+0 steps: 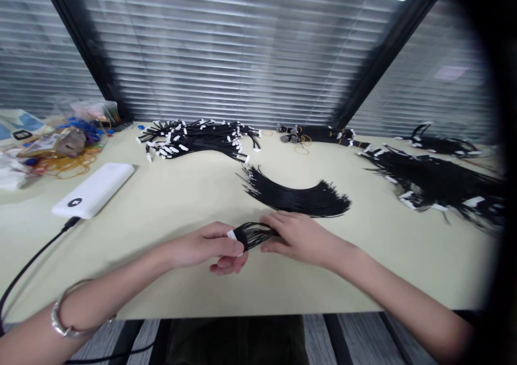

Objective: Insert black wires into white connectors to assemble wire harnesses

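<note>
A short black cable bundle (255, 236) stretches between my two hands above the table's front half. My left hand (220, 246) pinches its left end, where a white connector (231, 234) shows by the thumb. At the other end, the fingers of my right hand (293, 236) close round the loose wires, and that end is hidden in the palm. Between the hands the wires fan apart slightly. Just beyond my right hand lies a curved stack of cut black wires (299, 195) with bare-looking tips.
Black cables with white connectors (197, 139) lie heaped at the back. More bundles (323, 134) and a large cable pile (440, 179) are to the right. On the left, a white power bank (95, 190) with a black cord sits near bags and yellow rubber bands (68, 163).
</note>
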Motion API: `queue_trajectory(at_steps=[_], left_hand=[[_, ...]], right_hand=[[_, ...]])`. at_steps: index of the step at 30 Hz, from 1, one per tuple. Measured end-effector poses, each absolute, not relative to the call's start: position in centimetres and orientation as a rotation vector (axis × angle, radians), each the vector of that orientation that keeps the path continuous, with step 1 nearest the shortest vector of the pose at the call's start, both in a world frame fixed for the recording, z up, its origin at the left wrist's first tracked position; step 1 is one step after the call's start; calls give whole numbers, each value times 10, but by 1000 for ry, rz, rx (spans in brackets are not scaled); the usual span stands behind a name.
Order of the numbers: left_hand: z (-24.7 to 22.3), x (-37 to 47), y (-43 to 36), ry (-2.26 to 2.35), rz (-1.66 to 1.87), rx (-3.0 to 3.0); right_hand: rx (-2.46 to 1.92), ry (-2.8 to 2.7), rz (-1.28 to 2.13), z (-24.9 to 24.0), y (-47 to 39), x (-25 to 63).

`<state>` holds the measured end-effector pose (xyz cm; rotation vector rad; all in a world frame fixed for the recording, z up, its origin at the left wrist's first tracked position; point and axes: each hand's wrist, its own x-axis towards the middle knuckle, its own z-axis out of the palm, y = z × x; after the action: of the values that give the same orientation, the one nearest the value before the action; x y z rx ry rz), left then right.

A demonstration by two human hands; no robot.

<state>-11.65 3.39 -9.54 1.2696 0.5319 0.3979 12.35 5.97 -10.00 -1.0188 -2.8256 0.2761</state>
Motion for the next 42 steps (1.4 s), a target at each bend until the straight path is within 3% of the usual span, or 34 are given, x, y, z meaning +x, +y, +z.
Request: queue_trajectory(at_steps=[5,8,10,16,19,42], left_hand=[[-100,-114,37,656,494,1276],[-102,-111,37,728,514,1252],[-101,-110,36,757,483,1276],[-100,-108,34,823,357,1381],[-100,-108,35,836,345,1403],[-109,-102,41,909,634,1307]], right_hand=[[-844,-2744,1053,-59,84,146],[-825,-2551,1235,-58,104,148],[-919,-2451,1074,-68,116,142],[-1257,-2521,-28,-102,142,113],[-1392,-2580,-256,-109,149,103],[-1483,-2466,0,-112,157,109]])
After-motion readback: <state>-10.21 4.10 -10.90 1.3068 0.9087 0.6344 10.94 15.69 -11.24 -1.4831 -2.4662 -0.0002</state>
